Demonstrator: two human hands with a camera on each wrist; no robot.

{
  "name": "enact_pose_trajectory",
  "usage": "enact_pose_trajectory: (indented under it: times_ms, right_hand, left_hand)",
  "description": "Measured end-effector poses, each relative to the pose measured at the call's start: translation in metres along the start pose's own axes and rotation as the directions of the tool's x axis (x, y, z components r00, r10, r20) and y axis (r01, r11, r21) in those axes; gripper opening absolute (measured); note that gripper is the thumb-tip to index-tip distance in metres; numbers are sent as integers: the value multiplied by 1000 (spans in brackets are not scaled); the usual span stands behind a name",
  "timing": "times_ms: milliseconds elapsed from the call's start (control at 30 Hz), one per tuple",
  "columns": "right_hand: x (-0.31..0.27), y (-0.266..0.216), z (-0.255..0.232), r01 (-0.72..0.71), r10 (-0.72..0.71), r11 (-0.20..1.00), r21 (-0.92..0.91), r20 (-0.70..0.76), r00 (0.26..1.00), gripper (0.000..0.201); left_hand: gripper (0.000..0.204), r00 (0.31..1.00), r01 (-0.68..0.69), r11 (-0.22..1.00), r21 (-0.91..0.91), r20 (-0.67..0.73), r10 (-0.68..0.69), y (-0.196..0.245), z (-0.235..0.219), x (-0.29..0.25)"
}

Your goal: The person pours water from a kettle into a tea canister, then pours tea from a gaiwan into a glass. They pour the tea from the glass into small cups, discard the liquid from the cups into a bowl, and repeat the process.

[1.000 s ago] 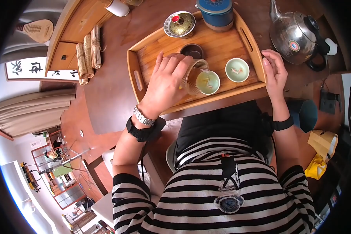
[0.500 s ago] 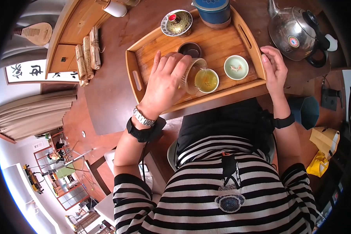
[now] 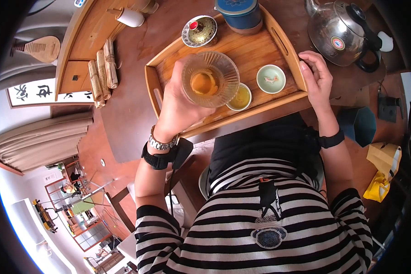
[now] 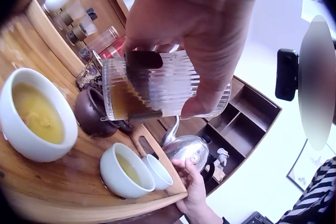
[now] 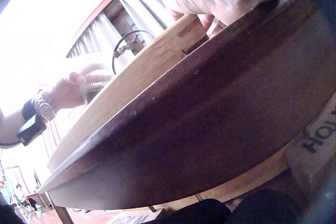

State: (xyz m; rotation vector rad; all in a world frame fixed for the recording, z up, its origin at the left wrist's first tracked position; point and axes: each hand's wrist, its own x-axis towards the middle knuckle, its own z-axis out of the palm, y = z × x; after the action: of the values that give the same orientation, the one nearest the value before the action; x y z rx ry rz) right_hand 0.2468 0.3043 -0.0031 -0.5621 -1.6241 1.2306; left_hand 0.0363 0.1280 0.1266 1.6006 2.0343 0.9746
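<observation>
In the head view my left hand (image 3: 174,102) grips a ribbed glass pitcher (image 3: 226,68), mouth up, with amber tea in the bottom. The pitcher hangs above the wooden tray (image 3: 235,50). Just right of it stands a pale green cup (image 3: 239,97) of yellow tea, partly covered by the pitcher. Another pale cup (image 3: 271,78) with a fish figure sits further right. The left wrist view shows a third, tea-filled cup (image 4: 58,150), hidden in the head view. My right hand (image 3: 318,77) rests against the tray's right end, fingers loosely bent.
A dark clay pot (image 4: 94,111) stands on the tray, with a lidded gaiwan (image 3: 198,31) and a blue canister (image 3: 239,13) at its far side. Beyond the right end stands a steel kettle (image 3: 335,39). Bamboo scrolls (image 3: 102,71) lie to the left.
The front right cup has filled with yellow tea. My left hand has turned the pitcher from tilted over that cup to mouth up and raised it. The right hand stays at the tray.
</observation>
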Motion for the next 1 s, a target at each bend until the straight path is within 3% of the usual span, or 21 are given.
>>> enact_pose_trajectory:
  times_ms: [100, 300, 467, 600, 767, 1000]
  right_hand:
    - [0, -1, 1, 1, -1, 1000, 8, -12, 1000, 15]
    - [-1, -3, 1, 0, 0, 1000, 19, -35, 999, 16]
    - [-1, -3, 2, 1, 0, 1000, 8, -55, 998, 15]
    - [-1, -4, 2, -5, 5, 1000, 4, -65, 998, 16]
    - [-1, -5, 2, 15, -18, 999, -41, -73, 997, 16]
    - [0, -8, 3, 24, -27, 999, -48, -71, 997, 16]
  left_hand:
    - [75, 999, -40, 999, -22, -25, 40, 4, 3, 6]
    - [74, 996, -94, 990, 106, 12, 93, 14, 16, 25]
    - [70, 968, -250, 909, 334, 61, 243, 12, 27, 37]
    - [72, 975, -216, 945, 244, 98, 197, 9, 35, 42]
    - [70, 945, -327, 871, 366, 141, 296, 6, 38, 47]
    - [64, 930, -368, 795, 482, 187, 318, 11, 40, 50]
